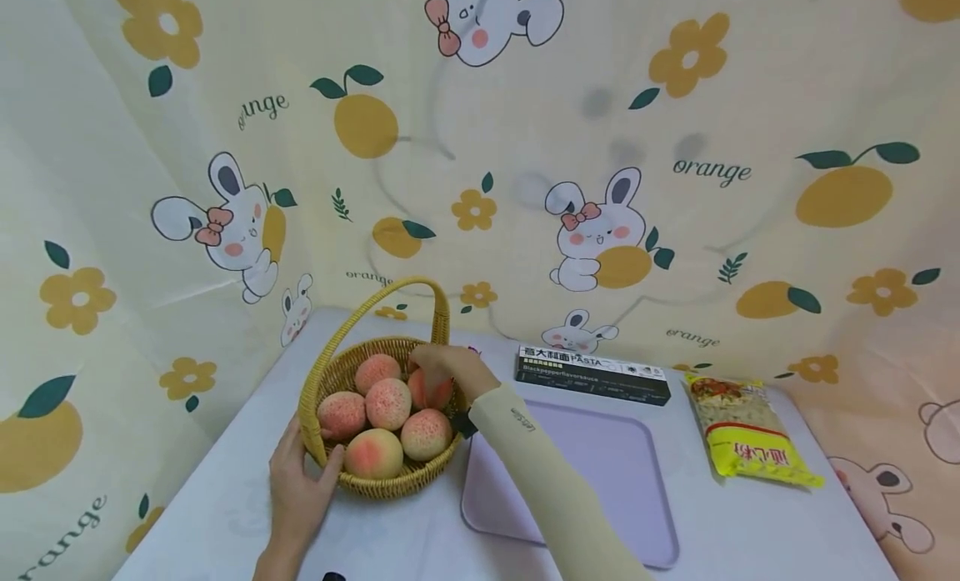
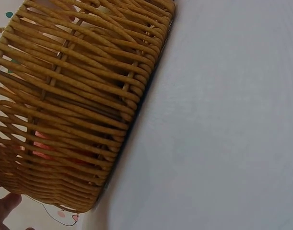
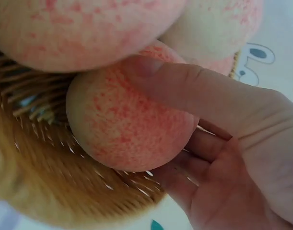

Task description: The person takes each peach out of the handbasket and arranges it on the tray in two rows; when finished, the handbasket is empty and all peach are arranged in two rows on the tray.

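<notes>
A yellow woven basket [image 1: 390, 485] with a tall arched handle holds several pink-speckled peaches [image 1: 388, 403]. My right hand [image 1: 450, 368] reaches into its back right side and grips a peach [image 3: 132, 120], thumb on top and fingers curled beneath; other peaches lie close against it. At the basket's left side, my left hand [image 1: 300, 481] holds the rim near the foot of the handle. In the left wrist view only the fingertips [image 2: 9, 203] show beside the wickerwork, and the rest of that hand is out of frame.
To the right of the basket lies a flat lilac tray [image 1: 600, 464], partly under my right forearm. Behind it is a black and white pasta box [image 1: 592, 377]. A yellow bag of dried pasta [image 1: 750, 431] lies farther right. A printed cloth backdrop [image 1: 517, 147] rises behind the table.
</notes>
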### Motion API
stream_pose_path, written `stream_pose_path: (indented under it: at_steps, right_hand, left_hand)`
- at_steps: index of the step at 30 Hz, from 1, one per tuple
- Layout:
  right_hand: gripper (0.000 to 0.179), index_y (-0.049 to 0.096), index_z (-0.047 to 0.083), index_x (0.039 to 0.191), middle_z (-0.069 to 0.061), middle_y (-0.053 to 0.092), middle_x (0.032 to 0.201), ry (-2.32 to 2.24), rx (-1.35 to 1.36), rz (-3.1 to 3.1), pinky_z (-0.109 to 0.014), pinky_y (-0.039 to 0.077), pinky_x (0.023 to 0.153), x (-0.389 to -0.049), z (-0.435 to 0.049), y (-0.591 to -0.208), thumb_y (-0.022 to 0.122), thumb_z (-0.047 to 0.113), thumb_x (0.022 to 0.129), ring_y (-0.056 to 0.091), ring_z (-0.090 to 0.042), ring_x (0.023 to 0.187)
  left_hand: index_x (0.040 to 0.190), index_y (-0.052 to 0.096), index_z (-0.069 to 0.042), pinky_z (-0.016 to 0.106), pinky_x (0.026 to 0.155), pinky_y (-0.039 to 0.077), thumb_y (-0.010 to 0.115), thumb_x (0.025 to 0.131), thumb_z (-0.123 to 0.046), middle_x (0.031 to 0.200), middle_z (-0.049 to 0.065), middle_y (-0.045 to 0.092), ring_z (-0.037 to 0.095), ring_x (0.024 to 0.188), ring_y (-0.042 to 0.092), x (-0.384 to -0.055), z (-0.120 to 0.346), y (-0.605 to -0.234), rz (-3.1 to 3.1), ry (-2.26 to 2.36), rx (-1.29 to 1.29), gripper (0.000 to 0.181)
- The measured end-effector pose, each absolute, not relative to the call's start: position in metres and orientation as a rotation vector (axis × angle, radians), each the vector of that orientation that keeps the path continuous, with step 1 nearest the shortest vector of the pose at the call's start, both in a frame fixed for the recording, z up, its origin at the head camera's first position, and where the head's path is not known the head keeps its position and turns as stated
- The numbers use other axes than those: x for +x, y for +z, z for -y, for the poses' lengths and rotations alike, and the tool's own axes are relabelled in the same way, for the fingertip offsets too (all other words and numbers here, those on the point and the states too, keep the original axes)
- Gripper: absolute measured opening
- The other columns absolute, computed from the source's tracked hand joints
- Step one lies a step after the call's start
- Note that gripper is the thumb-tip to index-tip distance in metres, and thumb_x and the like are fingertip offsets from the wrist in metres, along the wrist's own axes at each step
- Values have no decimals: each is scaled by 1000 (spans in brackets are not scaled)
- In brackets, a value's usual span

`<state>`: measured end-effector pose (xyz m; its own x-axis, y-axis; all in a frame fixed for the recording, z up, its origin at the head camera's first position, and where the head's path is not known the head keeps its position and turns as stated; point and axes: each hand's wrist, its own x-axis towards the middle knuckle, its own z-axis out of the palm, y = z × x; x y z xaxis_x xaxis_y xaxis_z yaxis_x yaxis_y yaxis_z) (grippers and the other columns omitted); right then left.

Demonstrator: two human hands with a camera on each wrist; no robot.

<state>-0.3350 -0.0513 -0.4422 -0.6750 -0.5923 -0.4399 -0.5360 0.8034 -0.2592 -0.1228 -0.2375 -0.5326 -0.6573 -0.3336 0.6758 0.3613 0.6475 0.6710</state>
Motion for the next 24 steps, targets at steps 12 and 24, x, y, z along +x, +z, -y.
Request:
stream_pose_path:
  at_steps: [12, 24]
  right_hand:
    - [67, 57, 8, 139, -4, 59, 133, -549, -1191, -2286, -27, 48, 78, -327, 12, -381, 81, 9, 77, 53, -10, 97]
    - [74, 51, 5, 141, -10, 53, 136, -1087, -1108, -2255, -36, 52, 89, -317, -64, -393, 82, 3, 74, 55, -24, 114]
  left_hand:
    - [97, 65, -1, 23, 106, 27, 78, 76, -2, 131, 19, 57, 21, 128, 48, -121, 235, -535, 2027, -1071, -15, 24]
    - [97, 63, 0, 22, 103, 28, 78, 75, 3, 123, 18, 60, 17, 123, 50, -122, 235, -536, 2037, -1104, 14, 27]
